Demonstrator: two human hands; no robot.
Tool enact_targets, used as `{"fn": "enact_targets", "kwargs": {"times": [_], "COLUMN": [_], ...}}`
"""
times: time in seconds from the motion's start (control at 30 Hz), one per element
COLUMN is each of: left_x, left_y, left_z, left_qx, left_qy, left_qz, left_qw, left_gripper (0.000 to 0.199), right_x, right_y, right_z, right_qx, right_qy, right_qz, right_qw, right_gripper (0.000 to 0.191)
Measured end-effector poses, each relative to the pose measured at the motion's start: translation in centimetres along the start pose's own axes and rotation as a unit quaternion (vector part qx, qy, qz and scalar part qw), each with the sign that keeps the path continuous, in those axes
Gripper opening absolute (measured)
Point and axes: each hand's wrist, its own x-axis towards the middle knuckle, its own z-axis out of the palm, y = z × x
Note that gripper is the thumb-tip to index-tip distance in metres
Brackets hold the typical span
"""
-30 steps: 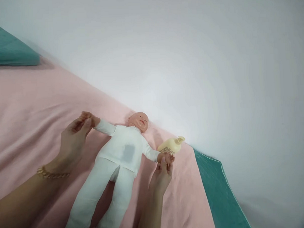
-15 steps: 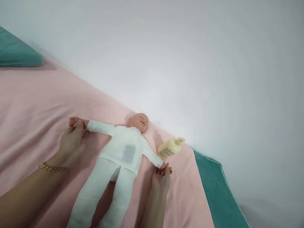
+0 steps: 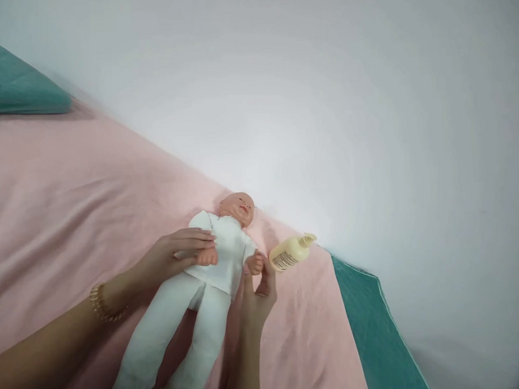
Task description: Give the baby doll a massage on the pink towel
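Observation:
A baby doll point(image 3: 227, 249) in a white top and white trousers lies on its back on a pink sheet point(image 3: 92, 166), its bare head toward the wall. My left hand point(image 3: 176, 251), a beaded bracelet at its wrist, is closed round the doll's arm on the left side. That arm is folded across the chest, and the doll's fist pokes out below my fingers. With thumb and fingers, my right hand point(image 3: 260, 288) grips the doll's other arm near its small hand, which is bent upward beside the body.
A pale yellow pump bottle point(image 3: 290, 253) rests just right of the doll, close to my right hand. Green fabric point(image 3: 369, 304) shows at the right edge of the sheet, and a green cushion-like thing point(image 3: 21, 81) lies at the far left. A white wall point(image 3: 324, 101) rises behind.
Both doll arms, stretched out sideways before, are now brought in to the body. My left hand has moved right to the chest; my right hand has moved slightly up and left.

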Motion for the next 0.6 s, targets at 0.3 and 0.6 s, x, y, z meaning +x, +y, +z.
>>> {"fn": "enact_targets", "kwargs": {"times": [0.3,0.6], "left_x": [0.2,0.3], "left_y": [-0.9,-2.0], "left_z": [0.4,0.6], "left_qx": [0.092,0.097], "left_qy": [-0.099,-0.097], "left_qz": [0.091,0.154], "left_qw": [0.987,0.978], "left_gripper": [0.029,0.031], "right_x": [-0.4,0.1], "right_y": [-1.6,-1.6], "right_z": [0.9,0.5], "right_qx": [-0.034,-0.076], "right_qy": [-0.041,-0.054], "right_qz": [-0.077,-0.158], "right_qw": [0.996,0.983], "right_gripper": [0.042,0.047]}}
